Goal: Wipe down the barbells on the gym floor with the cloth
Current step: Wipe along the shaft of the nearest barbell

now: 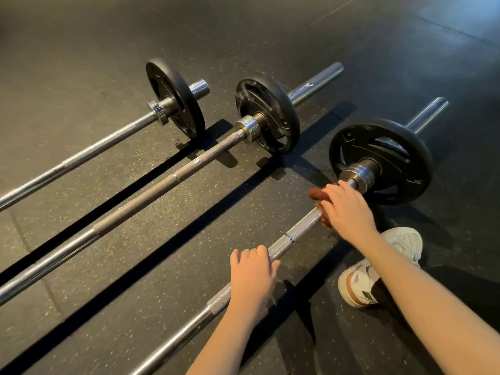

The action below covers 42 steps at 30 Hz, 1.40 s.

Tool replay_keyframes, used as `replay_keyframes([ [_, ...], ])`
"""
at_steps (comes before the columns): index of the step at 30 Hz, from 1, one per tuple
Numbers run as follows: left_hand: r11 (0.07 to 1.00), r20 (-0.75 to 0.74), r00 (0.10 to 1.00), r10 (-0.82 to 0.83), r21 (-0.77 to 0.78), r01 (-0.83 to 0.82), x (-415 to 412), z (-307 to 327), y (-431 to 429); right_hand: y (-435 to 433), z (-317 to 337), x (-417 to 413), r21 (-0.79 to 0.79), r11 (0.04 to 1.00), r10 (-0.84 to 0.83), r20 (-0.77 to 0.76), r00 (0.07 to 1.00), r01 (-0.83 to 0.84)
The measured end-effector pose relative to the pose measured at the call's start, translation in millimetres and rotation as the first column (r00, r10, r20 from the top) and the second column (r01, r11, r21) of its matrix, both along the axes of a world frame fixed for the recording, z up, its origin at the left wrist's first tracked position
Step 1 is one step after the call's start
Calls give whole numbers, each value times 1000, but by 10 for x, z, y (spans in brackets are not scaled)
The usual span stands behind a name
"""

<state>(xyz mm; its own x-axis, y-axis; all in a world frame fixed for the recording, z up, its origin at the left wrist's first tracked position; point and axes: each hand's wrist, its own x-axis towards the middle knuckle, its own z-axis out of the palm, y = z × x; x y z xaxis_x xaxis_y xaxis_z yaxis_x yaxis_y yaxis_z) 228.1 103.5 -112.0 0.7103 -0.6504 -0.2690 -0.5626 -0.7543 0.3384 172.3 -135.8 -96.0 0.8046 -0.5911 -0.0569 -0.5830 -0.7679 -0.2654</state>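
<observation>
Dim, warm light comes low from the far side; each barbell [162,185] throws a hard black shadow toward the camera. The rubber floor [460,36] shines bluish upper right; wide-angle edges bow

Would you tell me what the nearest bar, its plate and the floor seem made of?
Bar: steel, likely chromed; bright glints, knurled bands.
Plate: probably rubber-coated or painted iron; matte black, moulded slots.
Floor: apparently rubber matting; dark, pale flecks, tile seams.
</observation>
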Motion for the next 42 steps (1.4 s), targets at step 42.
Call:
replay_keyframes([
  [42,1000,-62,998,-18,-12,18,-96,104,298,1136,-49,-10,227,969,73,112,991,-97],
])
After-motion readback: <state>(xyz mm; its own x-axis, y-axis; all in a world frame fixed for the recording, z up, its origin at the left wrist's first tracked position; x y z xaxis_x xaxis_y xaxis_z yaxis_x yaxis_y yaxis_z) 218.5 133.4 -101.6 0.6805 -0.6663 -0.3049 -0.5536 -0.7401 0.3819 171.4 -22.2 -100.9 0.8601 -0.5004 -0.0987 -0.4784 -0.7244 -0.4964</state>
